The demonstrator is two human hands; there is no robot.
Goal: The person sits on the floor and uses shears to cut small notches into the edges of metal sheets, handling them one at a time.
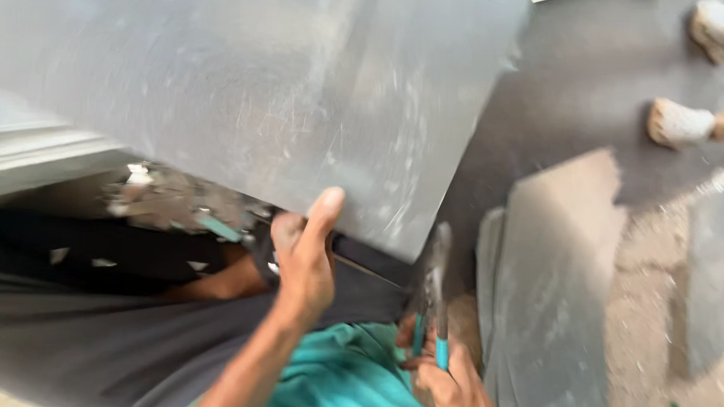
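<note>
The large grey tile [245, 84] fills the upper left of the frame. Your left hand [304, 262] grips its lower edge, thumb on top, keeping it tilted and steady. Your right hand [452, 386], bottom centre, is closed around teal-handled pliers [437, 300] just beside that edge.

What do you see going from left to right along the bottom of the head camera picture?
Dark grey cloth → left hand gripping the big grey tile → teal cloth → right hand holding teal-handled pliers → leaning tile pieces → sandy ground.
</note>
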